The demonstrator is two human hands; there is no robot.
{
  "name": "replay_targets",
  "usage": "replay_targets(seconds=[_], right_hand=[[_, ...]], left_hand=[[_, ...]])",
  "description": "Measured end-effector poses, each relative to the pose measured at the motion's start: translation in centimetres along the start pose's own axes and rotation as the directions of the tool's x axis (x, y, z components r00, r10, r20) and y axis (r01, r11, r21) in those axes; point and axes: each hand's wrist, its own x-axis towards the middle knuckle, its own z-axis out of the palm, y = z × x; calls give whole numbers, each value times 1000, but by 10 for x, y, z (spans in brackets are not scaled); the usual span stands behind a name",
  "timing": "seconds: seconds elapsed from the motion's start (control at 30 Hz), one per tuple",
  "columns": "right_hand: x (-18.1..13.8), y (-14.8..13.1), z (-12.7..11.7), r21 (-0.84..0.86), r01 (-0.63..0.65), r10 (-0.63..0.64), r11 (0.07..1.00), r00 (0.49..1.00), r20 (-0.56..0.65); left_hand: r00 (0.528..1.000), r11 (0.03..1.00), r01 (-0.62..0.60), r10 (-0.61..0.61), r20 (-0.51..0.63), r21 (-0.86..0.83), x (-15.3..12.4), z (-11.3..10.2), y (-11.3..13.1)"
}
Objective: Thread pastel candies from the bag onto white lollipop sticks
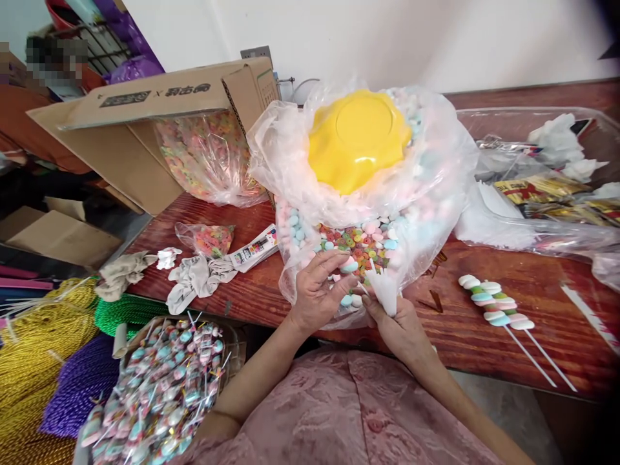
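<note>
Red-brown wooden desk (547,274) against white wall (436,45). Clock from view centre. Left hand (317,287), 6: fingertips pinching a pastel marshmallow (349,265). Right hand (400,326), 4–5: gripping a bundle of white sticks (382,290). 1: upturned yellow scalloped dish (358,142) on open plastic bag (274,132). 10: cardboard box (130,117), person in orange (36,126) beyond. 4: two marshmallow skewers (496,301) on desk. 7–8, below desktop: wrapped marshmallow sticks (167,387).

The marshmallow (349,266) looks matt, the yellow dish (358,139) glossy plastic, the table (549,271) glossy wood.
</note>
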Motion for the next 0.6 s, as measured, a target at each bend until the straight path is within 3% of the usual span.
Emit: replay_targets(seconds=[0.17,0.33,0.6], right_hand=[[-10,-1,8,58,-15,17,998,999,-42],[-24,-3,24,314,8,44,949,986,-158],[-21,-7,32,384,62,52,921,959,-278]], left_hand=[[997,996,-64,67,-40,65,3,1,-1],[987,994,76,-86,-137,-80,1,3,-1],[978,969,129,-160,-137,-212,-11,16,-9]])
